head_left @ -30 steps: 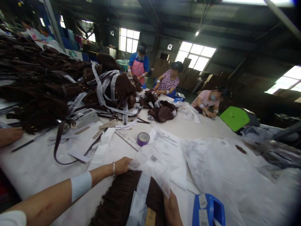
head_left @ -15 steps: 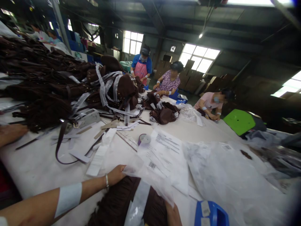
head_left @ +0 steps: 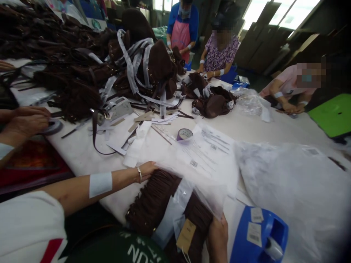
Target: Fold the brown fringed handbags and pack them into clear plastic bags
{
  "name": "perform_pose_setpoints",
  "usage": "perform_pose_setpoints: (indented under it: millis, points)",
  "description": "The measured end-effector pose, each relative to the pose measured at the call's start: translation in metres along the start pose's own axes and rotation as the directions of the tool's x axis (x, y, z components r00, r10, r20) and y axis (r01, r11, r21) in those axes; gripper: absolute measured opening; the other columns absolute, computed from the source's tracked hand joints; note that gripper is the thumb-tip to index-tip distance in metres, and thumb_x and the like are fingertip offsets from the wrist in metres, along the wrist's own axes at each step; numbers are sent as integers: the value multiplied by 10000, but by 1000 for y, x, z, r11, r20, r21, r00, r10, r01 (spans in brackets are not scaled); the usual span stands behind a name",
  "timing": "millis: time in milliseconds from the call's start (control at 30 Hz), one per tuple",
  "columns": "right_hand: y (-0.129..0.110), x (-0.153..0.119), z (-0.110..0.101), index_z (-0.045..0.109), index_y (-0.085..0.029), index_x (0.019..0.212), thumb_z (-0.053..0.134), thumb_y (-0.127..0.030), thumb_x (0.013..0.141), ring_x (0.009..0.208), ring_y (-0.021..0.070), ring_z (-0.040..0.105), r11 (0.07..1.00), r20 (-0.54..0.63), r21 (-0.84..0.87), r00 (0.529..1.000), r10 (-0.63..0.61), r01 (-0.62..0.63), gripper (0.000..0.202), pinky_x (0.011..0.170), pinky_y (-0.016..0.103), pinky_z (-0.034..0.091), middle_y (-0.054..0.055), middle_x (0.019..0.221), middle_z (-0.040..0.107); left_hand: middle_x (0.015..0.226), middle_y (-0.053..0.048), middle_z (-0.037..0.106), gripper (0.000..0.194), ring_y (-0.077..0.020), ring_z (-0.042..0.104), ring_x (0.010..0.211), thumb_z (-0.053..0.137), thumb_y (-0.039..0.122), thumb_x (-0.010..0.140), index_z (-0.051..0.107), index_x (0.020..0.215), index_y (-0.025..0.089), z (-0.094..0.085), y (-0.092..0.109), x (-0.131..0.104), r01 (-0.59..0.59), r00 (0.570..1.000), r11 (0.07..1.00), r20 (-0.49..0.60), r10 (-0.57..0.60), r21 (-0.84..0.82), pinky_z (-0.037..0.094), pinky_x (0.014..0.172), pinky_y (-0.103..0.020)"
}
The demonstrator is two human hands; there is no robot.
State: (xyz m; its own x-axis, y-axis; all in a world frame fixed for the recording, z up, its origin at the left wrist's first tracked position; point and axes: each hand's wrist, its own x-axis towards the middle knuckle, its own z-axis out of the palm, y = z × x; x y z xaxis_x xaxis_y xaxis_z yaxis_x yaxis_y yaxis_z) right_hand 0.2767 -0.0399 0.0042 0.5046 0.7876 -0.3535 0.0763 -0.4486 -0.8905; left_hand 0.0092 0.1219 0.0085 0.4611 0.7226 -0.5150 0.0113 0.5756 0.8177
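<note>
A dark brown fringed handbag (head_left: 153, 197) lies tilted in front of me, with a pale wrapping strip (head_left: 175, 204) across it and a tan hang tag (head_left: 186, 233) on a white string. Translucent plastic bag film (head_left: 211, 193) stretches over its far edge. My left hand (head_left: 148, 170) is closed on the film at the handbag's far left corner, fingertips partly hidden. At the right side, my right hand (head_left: 218, 237) grips the film's other edge against the handbag, its fingers partly covered.
Labelled papers (head_left: 214, 146) and a tape roll (head_left: 184, 134) lie beyond. A blue plastic box (head_left: 257, 233) stands right, beside large plastic bags (head_left: 287, 175). Brown handbags (head_left: 159, 65) are heaped back left. A co-worker's hands (head_left: 27, 120) are at left; several people work across the table.
The view has tilted down and shifted, bringing more of the brown handbag and its tan tag into sight. Both hands keep hold of the film. The neighbour's hands at left now hold a grey roll.
</note>
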Motion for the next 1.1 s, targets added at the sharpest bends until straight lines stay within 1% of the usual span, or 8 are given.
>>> perform_pose_setpoints:
  millis: [167,267,500,600,733,933,1000,1100]
  points:
    - [17,-7,6,614,-76,1189,306,-667,848,869,266,663,994,-182,-29,979,96,-103,748,748,349,505,97,919,730,883,-78,732,496,-253,652,941,578,553,801,676,987,104,7,-24,-21,-19,995,991,-98,6,-130,490,874,-346]
    - [22,-15,3,624,-100,1182,301,-697,835,964,296,639,985,-201,-116,974,104,-129,762,832,383,487,112,970,719,891,-67,730,527,-254,655,913,523,585,830,660,1036,119,12,-32,-35,-24,994,990,-106,10,-138,500,843,-357]
    - [52,-47,-11,521,-112,1295,336,-669,849,1239,249,487,996,-51,-46,996,79,-81,738,1015,319,395,83,1260,602,926,-32,708,449,-229,615,916,511,523,849,657,1044,146,-11,-34,-69,-178,984,921,58,169,345,485,844,-297]
    - [60,-62,-15,529,-115,1282,387,-640,850,1255,238,470,998,43,-17,997,60,-60,694,1045,315,365,90,1288,580,951,-42,699,449,-221,601,934,463,515,872,656,1050,150,-19,-41,-86,-180,983,875,52,176,450,468,879,-286]
    - [53,-82,-15,555,-138,1260,411,-615,849,1244,244,482,991,4,-2,991,131,-131,646,1044,336,373,81,1278,589,944,-66,698,462,-222,625,886,494,499,851,629,1106,137,-11,-57,-109,-70,990,936,-91,107,346,498,822,-295]
    - [49,-105,-11,552,-171,1276,399,-634,833,889,267,681,915,75,99,920,384,-390,659,742,355,543,73,1014,717,826,-75,709,502,-230,659,727,516,514,803,604,1148,160,9,-82,-127,118,959,993,-258,-115,-4,530,665,-320]
    - [56,-112,-13,518,-169,1311,351,-665,836,898,266,680,920,107,54,918,381,-388,707,745,352,543,72,1013,717,857,-75,712,514,-242,660,787,482,546,809,619,1133,171,7,-84,-136,85,970,996,-229,-78,22,534,714,-338]
    - [72,-126,-18,550,-149,1285,303,-704,829,1034,278,633,967,58,-76,967,246,-242,760,839,349,518,94,1062,699,912,-68,710,497,-243,639,878,506,552,800,653,1086,173,-3,-83,-154,9,992,972,-126,22,233,504,850,-347]
